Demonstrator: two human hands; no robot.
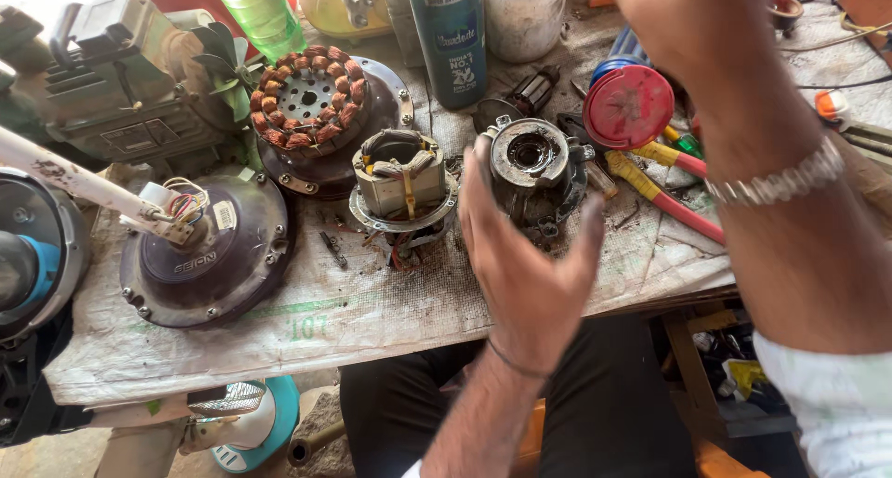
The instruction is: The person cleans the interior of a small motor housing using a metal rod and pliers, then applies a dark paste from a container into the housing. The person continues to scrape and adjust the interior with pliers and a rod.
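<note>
Left hand: grip spread apart, palm up, fingers just at motor housing.
Right hand: raised above tabletop, grip hidden, cannot tell.
Housing: on tabletop, beside stator.

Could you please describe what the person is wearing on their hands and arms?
The left hand is bare, with a thin dark thread band around the wrist. The right hand is bare too; its wrist carries a silver metal-link bracelet, and a white sleeve covers the upper forearm.

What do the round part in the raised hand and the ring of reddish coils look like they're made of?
Round part at the left hand: likely cast metal, dull grey, grimy, with a machined bore. Ring of coils: apparently enamelled copper wire, glossy red-brown, wound on a perforated steel-looking core.
</note>
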